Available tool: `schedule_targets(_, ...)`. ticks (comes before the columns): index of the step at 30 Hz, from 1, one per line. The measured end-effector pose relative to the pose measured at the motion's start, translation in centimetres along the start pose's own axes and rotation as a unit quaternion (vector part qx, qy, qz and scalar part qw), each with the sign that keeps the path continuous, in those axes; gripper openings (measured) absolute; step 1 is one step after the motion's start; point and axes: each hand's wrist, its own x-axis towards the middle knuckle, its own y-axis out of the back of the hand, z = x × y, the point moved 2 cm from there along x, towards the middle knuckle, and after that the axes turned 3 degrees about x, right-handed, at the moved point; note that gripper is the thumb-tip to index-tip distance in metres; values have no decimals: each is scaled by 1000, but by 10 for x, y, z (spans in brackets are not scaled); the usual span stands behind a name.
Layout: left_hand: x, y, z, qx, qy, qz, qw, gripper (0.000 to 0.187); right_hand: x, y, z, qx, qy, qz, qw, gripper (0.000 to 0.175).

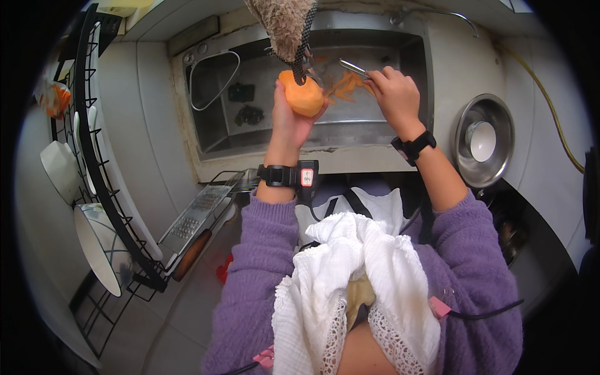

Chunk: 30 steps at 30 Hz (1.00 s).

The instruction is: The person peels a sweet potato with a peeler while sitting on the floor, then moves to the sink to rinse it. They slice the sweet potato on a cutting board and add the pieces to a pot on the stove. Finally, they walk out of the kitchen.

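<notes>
Over the sink (262,124), my left hand (296,123) cradles a rounded, smooth orange piece of peeled produce (304,97), its exact kind unclear. My right hand (396,101), a little to the right, grips a metal peeler (354,68) whose head points up and left. Thin orange peelings (347,87) lie between the two hands on the sink bottom. A brown fluffy cloth (288,28) with a dark patterned edge hangs down in front and hides part of the produce.
A metal bowl (506,140) holding a white bowl (483,141) stands right of the sink. A faucet (445,14) is at the back right. To the left are a black dish rack (96,140) with bowls and a metal grater (201,211). Dark scraps (249,115) lie in the sink.
</notes>
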Motion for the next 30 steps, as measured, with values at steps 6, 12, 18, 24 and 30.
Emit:
schedule_targets(6, 9, -5, -1, -12, 9, -5, 1000, 50, -8, 1, -38, 175, 75, -61, 980, 16)
schedule_targets(12, -4, -10, -2, 73, 45, -26, 996, 53, -1, -19, -25, 138, -58, -132, 980, 21)
schedule_targets(18, -27, -6, -5, 87, 37, -21, 995, 54, -7, -23, 41, 58, -166, -303, 937, 30)
schedule_targets(24, -27, 0, -2, 276, -61, -37, 958, 75, -11, -4, 8, 97, -69, -146, 982, 24)
schedule_targets(30, -30, 1, -4, 319, -9, -29, 947, 75, -14, -6, -45, 182, 41, -74, 980, 20)
